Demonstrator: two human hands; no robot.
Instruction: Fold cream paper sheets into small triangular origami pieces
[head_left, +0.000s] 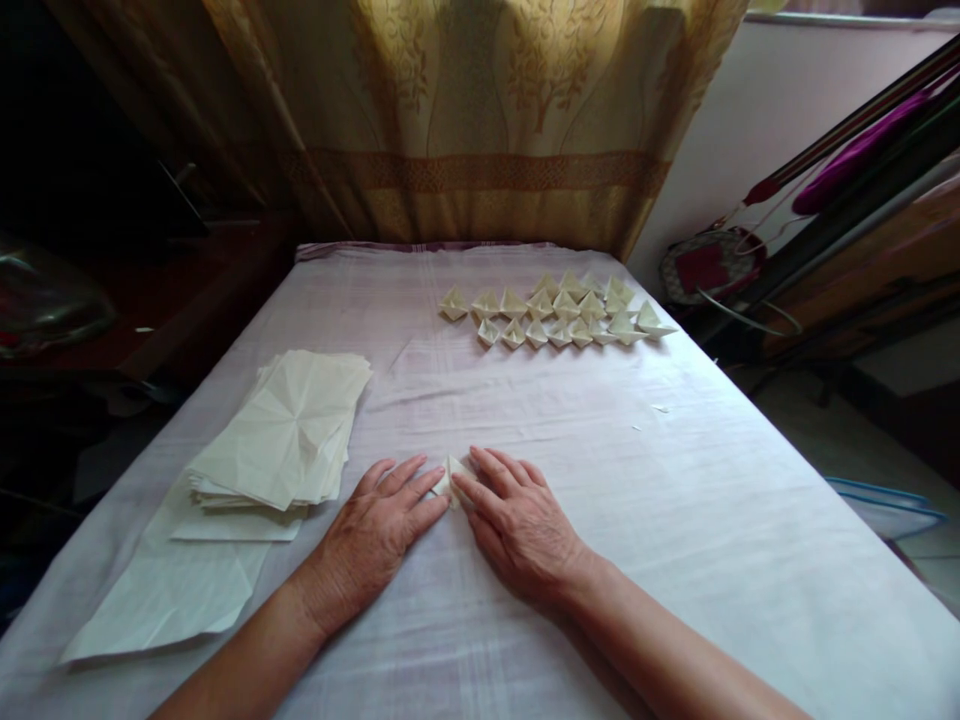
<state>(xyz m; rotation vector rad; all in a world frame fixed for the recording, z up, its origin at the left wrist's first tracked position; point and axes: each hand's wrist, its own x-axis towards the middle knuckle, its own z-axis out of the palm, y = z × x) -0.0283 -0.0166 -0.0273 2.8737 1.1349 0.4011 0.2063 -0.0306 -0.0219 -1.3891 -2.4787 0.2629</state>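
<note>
A small piece of folded pale paper [451,484] lies on the cloth between my two hands, peaked at its top. My left hand [382,515] holds its left side with the thumb and index fingertip. From the right, my right hand [521,515] presses its index fingertip onto the paper, the other fingers lying close together. Fingertips partly hide the paper, and the right thumb is mostly tucked from sight. Left of my left hand is a stack of creased paper sheets [281,430], with a longer sheet [169,590] sticking out beneath it.
Several folded pointed paper pieces [559,310] stand in rows at the far right of the cloth-covered table [675,540]. Small paper scraps [660,408] lie nearer. A patterned curtain [480,120] hangs behind, and a round bag [712,265] is beyond the right edge.
</note>
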